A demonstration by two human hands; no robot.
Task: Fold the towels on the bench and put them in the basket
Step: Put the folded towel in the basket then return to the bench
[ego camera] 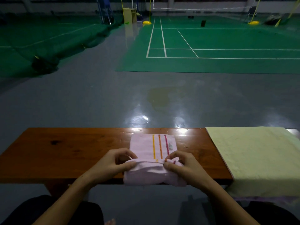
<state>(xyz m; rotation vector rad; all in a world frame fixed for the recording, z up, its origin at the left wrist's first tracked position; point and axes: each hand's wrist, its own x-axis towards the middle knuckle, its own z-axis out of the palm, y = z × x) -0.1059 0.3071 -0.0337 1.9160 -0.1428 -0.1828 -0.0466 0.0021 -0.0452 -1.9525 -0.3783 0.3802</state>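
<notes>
Two hands, left (112,163) and right (183,166), pinch one pink towel (152,148); one yellow towel (256,156) beside

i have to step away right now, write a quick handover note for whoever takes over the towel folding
Left hand: pinching the near folded edge of the pink towel.
Right hand: pinching the same edge on its other side.
Pink towel: partly folded, mid-bench, near part hanging over the front edge.
Yellow towel: spread flat on the bench's right end, unfolded, with another pinkish cloth edge showing beneath it.
Basket: not in view.
Done: pink towel's first folds.
Left: finish folding pink, fold the rest, find the basket and put them all in.
</notes>
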